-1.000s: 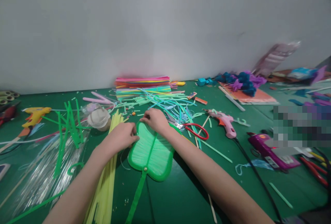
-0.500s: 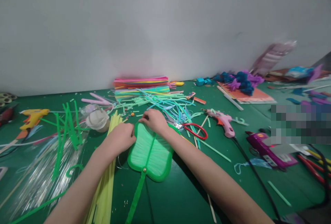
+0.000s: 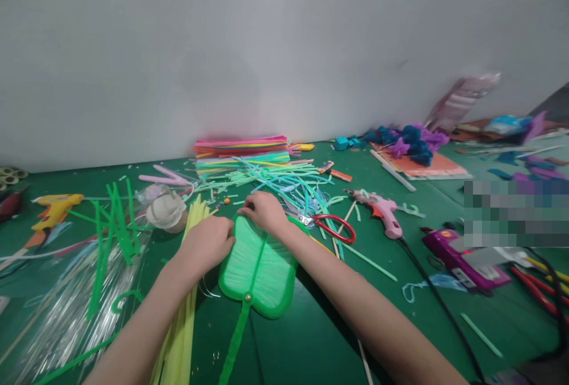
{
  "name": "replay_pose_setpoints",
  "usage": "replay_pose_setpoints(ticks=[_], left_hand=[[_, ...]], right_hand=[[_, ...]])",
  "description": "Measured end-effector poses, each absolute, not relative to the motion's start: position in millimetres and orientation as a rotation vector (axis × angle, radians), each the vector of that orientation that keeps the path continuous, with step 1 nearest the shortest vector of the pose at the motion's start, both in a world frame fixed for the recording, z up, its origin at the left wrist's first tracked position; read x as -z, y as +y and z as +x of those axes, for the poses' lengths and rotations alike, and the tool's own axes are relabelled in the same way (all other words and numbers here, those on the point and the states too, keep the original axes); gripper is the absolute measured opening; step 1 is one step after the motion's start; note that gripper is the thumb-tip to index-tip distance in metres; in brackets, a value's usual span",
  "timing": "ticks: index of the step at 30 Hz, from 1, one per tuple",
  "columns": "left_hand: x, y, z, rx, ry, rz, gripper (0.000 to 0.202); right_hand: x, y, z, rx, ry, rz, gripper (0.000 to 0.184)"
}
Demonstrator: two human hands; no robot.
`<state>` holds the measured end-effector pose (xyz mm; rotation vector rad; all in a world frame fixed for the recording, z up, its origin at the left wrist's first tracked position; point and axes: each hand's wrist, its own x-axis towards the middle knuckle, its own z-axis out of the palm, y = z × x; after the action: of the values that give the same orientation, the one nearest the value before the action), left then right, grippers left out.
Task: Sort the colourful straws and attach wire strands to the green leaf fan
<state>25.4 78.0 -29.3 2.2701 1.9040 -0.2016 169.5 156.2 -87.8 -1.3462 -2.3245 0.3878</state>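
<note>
A green hand fan (image 3: 251,266) with a pleated translucent face and a bead at the base of its handle lies in front of me, handle toward me. My left hand (image 3: 213,244) is closed on the fan's upper left edge, its fingertips curled under and partly hidden. At the top edge, my right hand (image 3: 264,212) pinches the rim, with the forearm crossing over the fan's right side. Red-handled scissors (image 3: 336,226) lie just right of the fan. Yellow strips (image 3: 180,320) run alongside its left, under my left forearm.
Stacked coloured strips (image 3: 242,146) and loose cut pieces lie along the white partition (image 3: 267,70). To the right are a pink glue gun (image 3: 384,213) with its cord and a purple device (image 3: 457,260). At left lie a yellow glue gun (image 3: 56,210) and clear plastic wrapping (image 3: 84,308).
The view has tilted and shifted slightly. My left hand has moved a little along the fan's left edge; the right hand stays at the top rim.
</note>
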Motion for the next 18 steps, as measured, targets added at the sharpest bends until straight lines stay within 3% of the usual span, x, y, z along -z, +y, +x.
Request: replay_pose_setpoints(ticks=[18], left_hand=[[41,85,21,0.089,1.944,2.178,0.019]], right_hand=[[90,157,169,-0.392,-2.315,-1.361,0.035]])
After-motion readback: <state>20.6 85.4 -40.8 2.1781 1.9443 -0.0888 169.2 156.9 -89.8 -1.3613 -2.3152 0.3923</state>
